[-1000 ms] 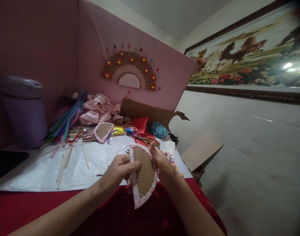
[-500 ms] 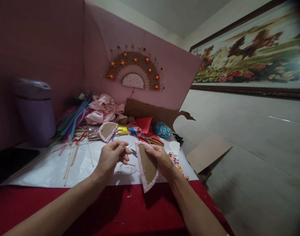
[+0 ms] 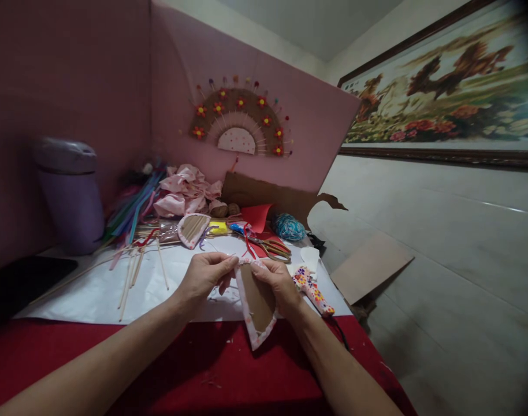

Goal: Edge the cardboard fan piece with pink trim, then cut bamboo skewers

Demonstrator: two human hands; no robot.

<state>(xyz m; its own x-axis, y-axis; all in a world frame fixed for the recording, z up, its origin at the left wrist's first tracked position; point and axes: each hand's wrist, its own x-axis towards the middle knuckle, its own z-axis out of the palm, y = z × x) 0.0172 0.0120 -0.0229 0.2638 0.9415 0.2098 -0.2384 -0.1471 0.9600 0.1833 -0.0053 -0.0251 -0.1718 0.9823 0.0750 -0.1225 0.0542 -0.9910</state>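
My right hand (image 3: 281, 283) grips a half-circle of brown cardboard (image 3: 257, 297) edged with pink spotted fabric, its bare side toward me. It hangs tilted over the table's front, thumb pressed on its upper part. My left hand (image 3: 209, 274) pinches at the piece's top left corner, thumb against forefinger; what lies between the fingertips is too small to make out. Behind the hands lies a second fabric-edged cardboard half-circle (image 3: 193, 230). Scissors (image 3: 275, 248) with brown handles rest beyond my right hand. To its right is a flower-patterned glue gun (image 3: 313, 292) with a black cord.
Thin wooden sticks (image 3: 136, 268) lie on the white sheet (image 3: 103, 289) at left, near a purple tumbler (image 3: 71, 199). Crumpled pink fabric (image 3: 186, 190), red paper (image 3: 257, 216) and blue yarn (image 3: 290, 227) sit behind. A pink board carries a decorated cardboard arch (image 3: 242, 104).
My left hand has moved right, from beside the half-circle to its top corner, fingers now touching there. The half-circle stays in my right hand. The camera view has shifted slightly.
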